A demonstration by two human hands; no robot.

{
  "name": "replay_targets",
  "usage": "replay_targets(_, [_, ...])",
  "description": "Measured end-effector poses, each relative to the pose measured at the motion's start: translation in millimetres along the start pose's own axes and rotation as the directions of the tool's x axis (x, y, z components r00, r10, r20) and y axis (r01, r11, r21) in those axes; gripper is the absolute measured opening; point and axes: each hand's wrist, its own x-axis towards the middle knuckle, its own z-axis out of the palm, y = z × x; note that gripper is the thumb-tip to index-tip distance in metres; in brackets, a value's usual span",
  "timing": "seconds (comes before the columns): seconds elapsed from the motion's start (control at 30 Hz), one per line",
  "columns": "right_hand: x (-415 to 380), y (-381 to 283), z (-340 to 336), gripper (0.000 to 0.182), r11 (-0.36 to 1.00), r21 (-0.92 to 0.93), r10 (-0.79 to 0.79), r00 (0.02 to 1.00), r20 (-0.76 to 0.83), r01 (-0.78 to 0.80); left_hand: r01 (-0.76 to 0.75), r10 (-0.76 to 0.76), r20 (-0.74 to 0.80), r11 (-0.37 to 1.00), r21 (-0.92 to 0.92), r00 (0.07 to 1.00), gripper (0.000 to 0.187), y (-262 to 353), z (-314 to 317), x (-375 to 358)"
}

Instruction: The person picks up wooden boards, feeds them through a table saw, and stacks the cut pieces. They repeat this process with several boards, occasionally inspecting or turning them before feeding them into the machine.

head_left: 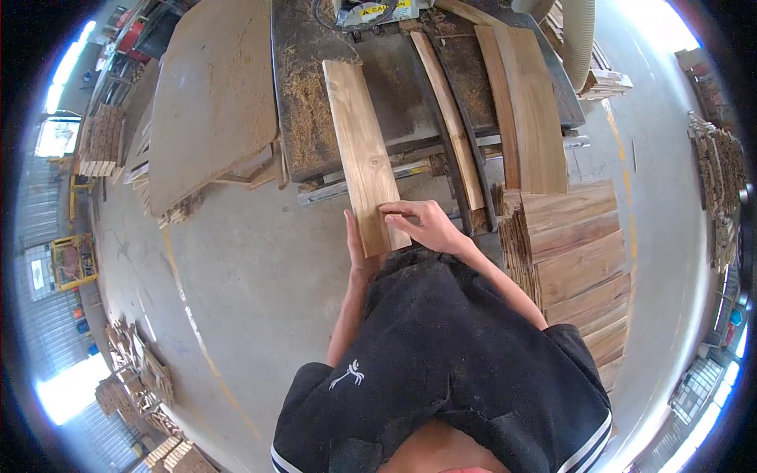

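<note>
A long pale board [364, 150] slants away from me, its far end over the dusty edge of the dark machine table [303, 118] and its near end close to my chest. My left hand [359, 246] is wrapped round the board's left side near that end, with part of the hand hidden underneath. At the board's right edge is my right hand [426, 225], thumb and fingers bent together around the edge, where a small piece of lighter wood shows.
A narrow strip [449, 118] lies between dark rails on the machine. Wider boards [532, 110] rest at its right, above a stack of planks [579, 260]. A large dusty panel [213, 102] stands at the left. A grey hose [579, 43] hangs at the upper right.
</note>
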Motion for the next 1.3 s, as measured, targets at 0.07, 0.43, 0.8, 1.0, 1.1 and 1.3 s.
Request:
replay_targets(0.07, [-1.2,0.6,-2.4,0.034,1.0,0.006,0.02,0.999,-0.027,-0.02,-0.018,0.015,-0.022,0.99,-0.142,1.0,0.081,-4.8,-0.8,1.3])
replay_targets(0.43, [-2.6,20.4,-12.7,0.024,0.982,-0.174,-0.101,0.982,-0.158,0.073,0.078,-0.043,0.094,0.91,-0.408,0.995,0.091,-9.4,-5.5,7.2])
replay_targets(0.8, [0.1,29.9,-14.2,0.02,0.983,-0.176,-0.088,0.976,-0.199,0.053,0.096,-0.137,-0.088,0.926,-0.366,0.987,0.079,-11.3,-2.4,22.8])
replay_targets(1.0, [1.3,34.4,-5.1,0.038,0.975,-0.219,-0.032,0.956,-0.292,-0.034,0.016,-0.027,-0.072,0.988,-0.156,0.997,0.081,-12.1,-10.6,18.0])
replay_targets(1.1, [0.9,39.2,-3.3,0.051,0.991,-0.094,0.066,0.952,-0.301,-0.098,0.05,-0.062,-0.055,0.977,-0.208,0.997,0.076,-6.4,1.9,11.3])
replay_targets(1.3, [6.3,49.9,4.8,0.055,0.994,-0.059,0.069,0.961,-0.266,-0.088,0.027,-0.057,-0.113,0.967,-0.252,0.992,0.076,-23.0,-10.3,24.5])
